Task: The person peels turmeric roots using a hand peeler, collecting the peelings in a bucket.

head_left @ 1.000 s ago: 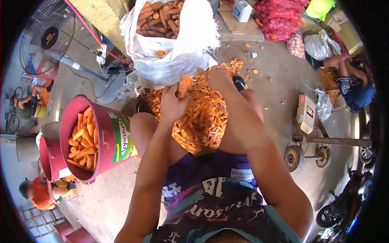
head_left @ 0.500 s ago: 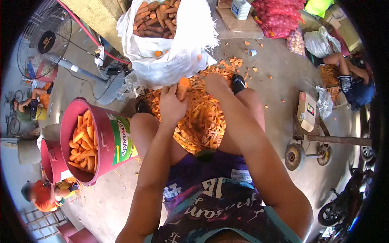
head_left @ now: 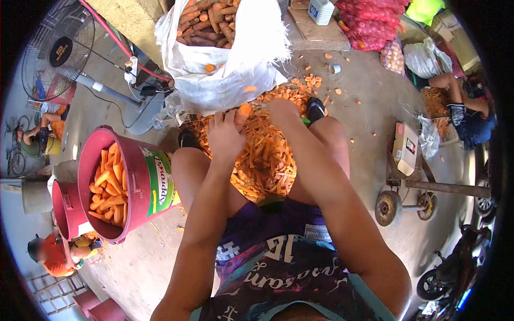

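Observation:
My left hand [head_left: 226,137] is wrapped round an orange carrot [head_left: 243,114], whose cut end points up and forward. To its right, my right hand [head_left: 284,113] is closed, and something small and green shows beside it; what it grips is mostly hidden. Orange peelings [head_left: 265,155] lie in a heap between my legs, below both hands. An orange slice [head_left: 250,88] shows in front of the white sack [head_left: 214,88], which holds unpeeled carrots [head_left: 206,24]. At the left, a red tub [head_left: 136,187] holds peeled carrots [head_left: 111,187].
A standing fan [head_left: 61,51] is at the upper left. Carrot ends [head_left: 308,85] are scattered on the floor beyond my hands. Red net sacks [head_left: 369,24] lie at the upper right, a cart wheel [head_left: 388,207] at the right. Other people sit at both sides.
The carrot in my left hand has tilted and looks shorter. An orange slice now shows before the sack. My right hand has shifted slightly left, and green shows beside it.

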A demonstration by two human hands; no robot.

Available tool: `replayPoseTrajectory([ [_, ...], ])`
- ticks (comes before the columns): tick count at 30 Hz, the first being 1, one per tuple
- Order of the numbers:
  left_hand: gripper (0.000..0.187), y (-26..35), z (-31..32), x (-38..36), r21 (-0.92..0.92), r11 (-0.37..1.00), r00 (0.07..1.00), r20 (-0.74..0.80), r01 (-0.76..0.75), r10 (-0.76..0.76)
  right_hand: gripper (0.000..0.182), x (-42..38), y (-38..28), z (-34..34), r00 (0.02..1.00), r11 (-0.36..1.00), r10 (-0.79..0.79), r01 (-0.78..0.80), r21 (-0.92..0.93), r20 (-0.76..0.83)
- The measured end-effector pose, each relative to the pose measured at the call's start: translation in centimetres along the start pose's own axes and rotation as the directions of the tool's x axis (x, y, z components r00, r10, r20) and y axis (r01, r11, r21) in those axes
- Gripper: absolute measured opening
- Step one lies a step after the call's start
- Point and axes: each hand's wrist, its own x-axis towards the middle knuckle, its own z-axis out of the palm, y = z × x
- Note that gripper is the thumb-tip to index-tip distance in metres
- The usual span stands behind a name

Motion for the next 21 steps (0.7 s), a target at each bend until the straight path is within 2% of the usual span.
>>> replayPoseTrajectory([
  [1,0.046,-0.4,0.0,0.4,0.006,1.0,1.0,-0.003,-0.008,0.008,0.03,0.8,0.8,-0.3,0.994,0.995,-0.002,0.013,-0.1,0.105],
  [2,0.044,-0.9,0.0,0.5,-0.09,0.996,1.0,0.008,-0.002,0.003,0.03,1.2,1.3,0.0,0.976,0.979,0.007,0.037,-0.199,0.218],
  [3,0.042,-1.6,0.4,0.4,-0.188,0.982,1.0,0.02,0.013,-0.01,0.029,0.8,0.9,-0.3,0.981,0.991,-0.054,0.075,-0.108,0.185],
  [4,0.042,-2.1,0.8,0.6,-0.189,0.982,1.0,0.018,0.019,-0.016,0.029,0.4,0.5,-0.5,0.981,0.99,-0.058,0.08,-0.113,0.187],
  [5,0.042,-2.7,1.3,1.1,-0.67,0.631,0.92,0.28,0.391,-0.273,0.027,-0.1,0.0,-0.7,0.991,0.995,-0.093,0.096,-0.021,0.1],
  [6,0.042,-2.6,0.9,1.4,-0.777,-0.019,0.74,0.607,0.63,-0.289,0.026,-0.7,-0.3,-0.7,0.993,0.99,-0.12,0.119,0.071,0.013],
  [7,0.042,-2.6,0.1,1.7,-0.752,-0.176,0.715,0.659,0.635,-0.234,0.026,-0.9,-0.4,-0.6,0.992,0.99,-0.125,0.123,0.068,0.016],
  [8,0.042,-2.5,-0.2,1.6,-0.752,-0.177,0.713,0.659,0.635,-0.239,0.025,-1.3,-0.6,-0.6,0.99,0.983,-0.127,0.133,0.126,-0.052],
  [9,0.041,-2.6,-0.3,1.6,-0.715,-0.288,0.693,0.695,0.637,-0.191,0.023,-1.3,-0.7,-0.3,0.985,0.972,-0.124,0.145,0.187,-0.122],
  [10,0.039,-2.6,-0.5,1.9,-0.667,-0.392,0.678,0.723,0.633,-0.135,0.023,-1.1,-0.7,-0.2,0.984,0.97,-0.126,0.149,0.19,-0.125],
  [11,0.039,-2.6,-0.6,2.1,-0.671,-0.388,0.681,0.719,0.632,-0.134,0.024,-1.0,-0.6,-0.1,0.978,0.957,-0.154,0.183,0.226,-0.138],
  [13,0.037,-2.6,-0.7,2.1,-0.638,-0.477,0.705,0.707,0.605,-0.051,0.024,-1.2,-0.2,-0.8,0.971,0.941,-0.184,0.218,0.26,-0.15],
  [14,0.037,-2.7,-0.7,2.1,-0.639,-0.478,0.706,0.706,0.602,-0.056,0.025,-1.3,0.4,-1.3,0.963,0.889,-0.228,0.266,0.373,-0.143],
  [15,0.036,-2.9,-0.8,2.2,-0.616,-0.54,0.705,0.707,0.574,-0.058,0.026,-1.5,0.7,-1.8,0.952,0.821,-0.274,0.307,0.482,-0.138],
  [16,0.035,-3.2,-0.8,2.3,-0.589,-0.6,0.703,0.708,0.541,-0.061,0.026,-1.3,1.3,-1.9,0.95,0.819,-0.282,0.31,0.482,-0.132],
  [18,0.035,-4.0,-0.6,2.3,-0.609,-0.587,0.719,0.692,0.534,-0.064,0.032,-0.5,2.3,-2.3,0.925,0.772,-0.303,0.378,0.51,-0.227],
  [19,0.034,-4.6,-0.1,2.2,-0.626,-0.571,0.735,0.676,0.531,-0.057,0.039,-0.8,2.3,-3.2,0.933,0.791,-0.279,0.358,0.496,-0.229],
  [20,0.034,-5.2,0.4,2.1,-0.626,-0.572,0.733,0.677,0.529,-0.064,0.039,-1.2,1.9,-3.7,0.933,0.79,-0.284,0.359,0.498,-0.222],
  [21,0.036,-5.6,0.6,2.1,-0.642,-0.567,0.771,0.637,0.516,-0.019,0.04,-1.5,1.6,-4.1,0.944,0.769,-0.263,0.331,0.546,-0.201],
])
